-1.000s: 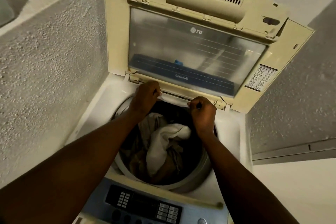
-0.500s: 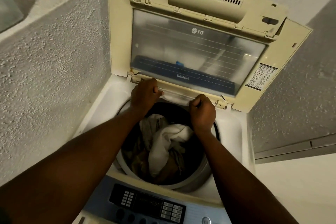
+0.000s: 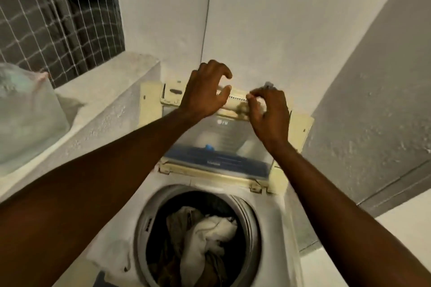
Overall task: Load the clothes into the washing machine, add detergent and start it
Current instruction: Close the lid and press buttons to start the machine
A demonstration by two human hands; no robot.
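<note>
The top-loading washing machine point(image 3: 126, 212) stands with its cream lid point(image 3: 300, 128) raised against the wall. In the drum point(image 3: 142, 228) lie clothes, with a white cloth point(image 3: 210, 233) on top of brownish ones. My left hand point(image 3: 205, 93) is up at the lid's top edge, its fingers spread and curved over the handle bar, thumb touching it. My right hand point(image 3: 268, 109) is beside it, fingertips pinched on the same handle bar. No detergent is in view.
A rough plastered ledge point(image 3: 105, 100) runs along the left of the machine and carries a translucent plastic bag point(image 3: 23, 112). Above it is a meshed window point(image 3: 58, 7). White walls close in behind and to the right.
Both hands have risen from the lid's hinge edge at the back of the drum to the lid's top handle. The view has tilted up, showing the window and bag.
</note>
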